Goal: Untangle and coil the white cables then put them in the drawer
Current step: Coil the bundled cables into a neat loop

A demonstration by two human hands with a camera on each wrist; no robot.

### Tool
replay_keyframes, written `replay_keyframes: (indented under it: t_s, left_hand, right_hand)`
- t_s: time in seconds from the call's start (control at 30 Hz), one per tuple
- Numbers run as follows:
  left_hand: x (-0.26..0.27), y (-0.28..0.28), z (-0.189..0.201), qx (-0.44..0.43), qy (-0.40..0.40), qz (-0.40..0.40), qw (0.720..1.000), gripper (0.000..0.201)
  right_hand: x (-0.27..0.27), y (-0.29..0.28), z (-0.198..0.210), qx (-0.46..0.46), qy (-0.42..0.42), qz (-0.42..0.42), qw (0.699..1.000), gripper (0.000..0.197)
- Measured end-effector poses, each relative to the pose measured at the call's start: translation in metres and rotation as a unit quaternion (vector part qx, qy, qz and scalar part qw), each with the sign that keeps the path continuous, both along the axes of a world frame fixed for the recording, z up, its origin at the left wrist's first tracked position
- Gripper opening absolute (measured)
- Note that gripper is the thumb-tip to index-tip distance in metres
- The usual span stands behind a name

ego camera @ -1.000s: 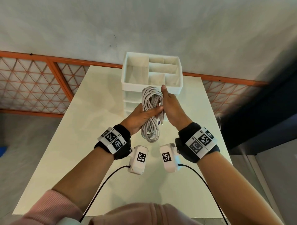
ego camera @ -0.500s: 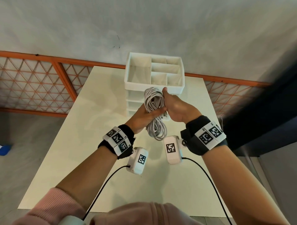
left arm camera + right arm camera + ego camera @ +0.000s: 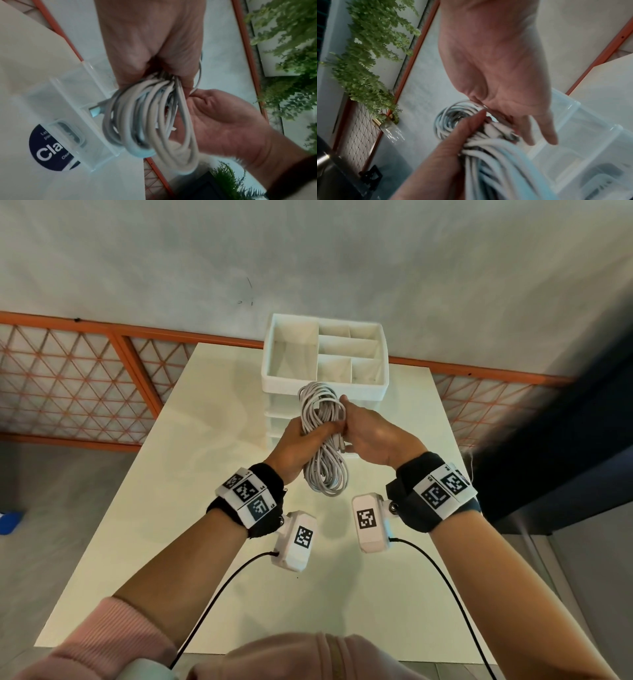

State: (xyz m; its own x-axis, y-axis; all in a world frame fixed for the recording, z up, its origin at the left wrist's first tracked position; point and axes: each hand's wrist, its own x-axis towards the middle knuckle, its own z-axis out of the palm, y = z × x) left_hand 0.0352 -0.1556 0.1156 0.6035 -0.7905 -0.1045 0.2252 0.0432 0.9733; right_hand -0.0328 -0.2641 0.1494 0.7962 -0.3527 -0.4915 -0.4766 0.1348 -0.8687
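A coil of white cable (image 3: 322, 440) hangs upright above the table, just in front of the white drawer unit (image 3: 291, 383). My left hand (image 3: 301, 440) grips the coil around its middle, thumb across the strands. In the left wrist view the loops (image 3: 150, 121) hang below that fist (image 3: 154, 60). My right hand (image 3: 363, 433) lies against the coil's right side. Its fingers (image 3: 539, 129) are fairly straight and touch the cable ends (image 3: 503, 129). Its thumb (image 3: 342, 402) points up along the loops. The unit's drawers below the top tray are largely hidden behind the coil.
The white table (image 3: 171, 491) reaches to the drawer unit at its far edge. An orange lattice railing (image 3: 68, 392) runs behind the table. A dark surface (image 3: 565, 457) stands to the right, and green plants (image 3: 283, 67) hang beyond the railing.
My right wrist has swung out to the right and the hand has turned lower beside the coil. The left hand has kept its grip on the coil.
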Motion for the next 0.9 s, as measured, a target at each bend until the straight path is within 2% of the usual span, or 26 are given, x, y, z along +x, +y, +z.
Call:
replay_keyframes:
  t_s: [0.07,0.17,0.3,0.4,0.47,0.57,0.63,0.77,0.83,0.9]
  left_hand:
    - [-0.001,0.0,0.002,0.0,0.005,-0.001,1.0,0.025]
    - [-0.005,0.0,0.003,-0.012,-0.006,-0.011,1.0,0.028]
    - [-0.008,0.0,0.003,0.007,-0.001,0.018,1.0,0.03]
    - [-0.01,-0.002,0.005,0.011,0.025,0.018,0.999,0.03]
    - [-0.01,-0.003,0.007,0.01,0.053,0.014,0.998,0.032]
    - [-0.007,-0.002,0.01,0.005,0.098,-0.003,0.995,0.033]
    - [-0.004,-0.001,0.012,-0.006,0.117,-0.008,0.993,0.029]
    - [0.0,0.001,0.014,-0.019,0.12,-0.013,0.992,0.042]
    - [0.0,0.003,0.015,-0.027,0.126,-0.032,0.991,0.048]
    - [0.001,0.003,0.015,-0.025,0.133,-0.054,0.989,0.044]
  right_hand:
    - [0.0,-0.001,-0.005,0.006,-0.012,-0.009,1.0,0.061]
    - [-0.003,-0.002,-0.005,-0.034,0.003,-0.005,0.999,0.067]
    - [-0.009,-0.01,-0.004,-0.017,0.015,0.058,0.998,0.064]
    - [-0.01,-0.013,-0.003,-0.009,-0.007,0.064,0.998,0.068]
    - [-0.008,-0.012,-0.001,-0.023,0.008,0.061,0.998,0.076]
    - [-0.01,-0.017,0.0,-0.039,0.016,0.099,0.994,0.084]
    - [-0.013,-0.014,0.003,-0.048,0.001,0.142,0.989,0.078]
    - [-0.017,-0.01,0.003,-0.077,-0.021,0.178,0.981,0.07]
    - [-0.019,-0.008,0.005,-0.105,-0.026,0.219,0.97,0.054]
    - [-0.019,-0.004,0.004,-0.112,-0.041,0.233,0.965,0.043]
